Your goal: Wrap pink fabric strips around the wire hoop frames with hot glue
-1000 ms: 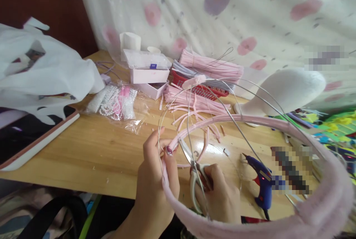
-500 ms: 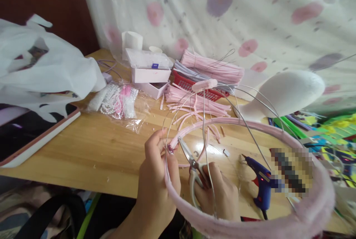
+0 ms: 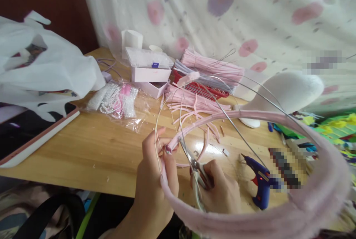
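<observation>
My left hand [image 3: 157, 183] pinches the left side of a large ring frame [image 3: 222, 218] wrapped in pink fuzzy strips. Thin bare wires [image 3: 243, 142] arch from the ring up to a small pink wrapped piece [image 3: 188, 78]. Inside the ring, my right hand [image 3: 219, 189] is closed around the handles of a pair of scissors [image 3: 195, 164]. The blades point up and left, their tips by the pink band close to my left thumb. Whether they touch the band I cannot tell. A loose pink strip [image 3: 204, 146] hangs behind the blades.
A blue glue gun [image 3: 261, 185] stands on the wooden table [image 3: 111, 157], right of my hands. Behind lie pink strip bundles [image 3: 194, 100], a red basket [image 3: 180, 79], white boxes [image 3: 150, 74] and a white foam form [image 3: 292, 90]. Bagged beads [image 3: 116, 100], a tablet [image 3: 36, 135] and a plastic bag [image 3: 55, 61] are left.
The ring frame has tilted and swung, its top piece moving slightly left and its right side out to the right. The scissors remain beside the band, with their handles closer together.
</observation>
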A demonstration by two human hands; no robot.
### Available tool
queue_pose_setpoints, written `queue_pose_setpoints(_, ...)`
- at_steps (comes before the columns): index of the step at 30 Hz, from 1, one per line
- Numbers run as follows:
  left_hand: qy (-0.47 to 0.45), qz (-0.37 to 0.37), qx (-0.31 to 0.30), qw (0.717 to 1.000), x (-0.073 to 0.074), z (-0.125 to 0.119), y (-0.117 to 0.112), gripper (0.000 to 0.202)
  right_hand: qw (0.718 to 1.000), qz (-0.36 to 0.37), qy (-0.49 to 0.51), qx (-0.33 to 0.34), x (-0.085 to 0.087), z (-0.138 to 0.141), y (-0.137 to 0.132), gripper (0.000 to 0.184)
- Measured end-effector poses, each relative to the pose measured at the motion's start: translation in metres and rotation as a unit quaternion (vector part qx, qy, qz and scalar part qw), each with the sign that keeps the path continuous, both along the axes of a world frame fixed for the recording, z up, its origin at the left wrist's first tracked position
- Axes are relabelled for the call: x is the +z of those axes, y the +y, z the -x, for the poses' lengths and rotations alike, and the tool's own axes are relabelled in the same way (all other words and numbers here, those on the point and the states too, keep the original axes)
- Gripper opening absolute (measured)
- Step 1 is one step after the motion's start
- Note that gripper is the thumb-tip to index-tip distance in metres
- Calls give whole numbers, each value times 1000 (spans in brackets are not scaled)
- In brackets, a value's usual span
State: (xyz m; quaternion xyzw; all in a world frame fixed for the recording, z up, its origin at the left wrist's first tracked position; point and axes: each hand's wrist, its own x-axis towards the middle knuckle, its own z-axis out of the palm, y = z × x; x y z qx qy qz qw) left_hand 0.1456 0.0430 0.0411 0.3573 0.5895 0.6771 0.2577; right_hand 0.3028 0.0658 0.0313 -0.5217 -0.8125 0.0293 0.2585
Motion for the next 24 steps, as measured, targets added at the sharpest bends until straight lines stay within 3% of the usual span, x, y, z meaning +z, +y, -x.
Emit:
queue_pose_setpoints(12,86,12,11,996,-2,4,-8,34,997,37,-55,28,2,-19,6,21)
queue_pose_setpoints(20,84,-14,3,996,-9,6,-5,37,996,28,-72,36,-4,-23,10,17)
queue_pose_setpoints(24,82,-10,-5,997,-7,7,-6,39,996,14,-84,25,-9,-28,14,25)
